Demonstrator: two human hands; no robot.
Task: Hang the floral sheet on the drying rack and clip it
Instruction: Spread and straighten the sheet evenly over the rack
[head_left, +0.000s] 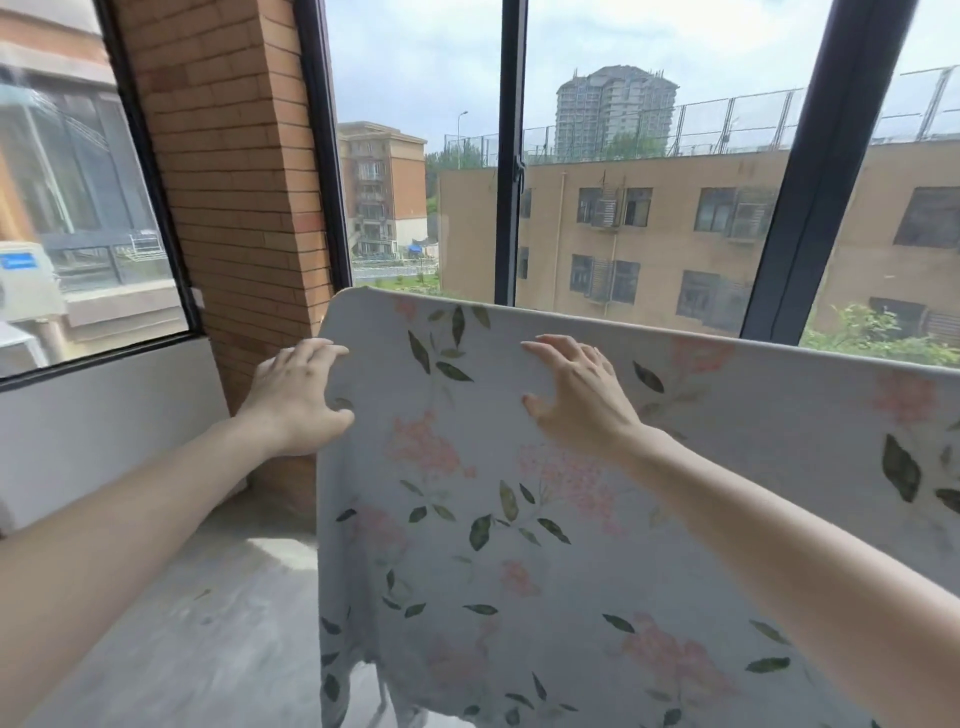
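Grey concrete floor (208, 613), brick pillar (234, 171) & big windows (649, 156) ahead. Floral sheet (467, 519) draped over a rail, hanging down in front of me. My left hand (296, 400) at its left edge, fingers loosely curled; right hand (576, 389) spread flat on the cloth.

Bright daylight came in through the tall dark-framed glass windows (649, 156). The wide lens bent the frame edges, and the picture was slightly soft.
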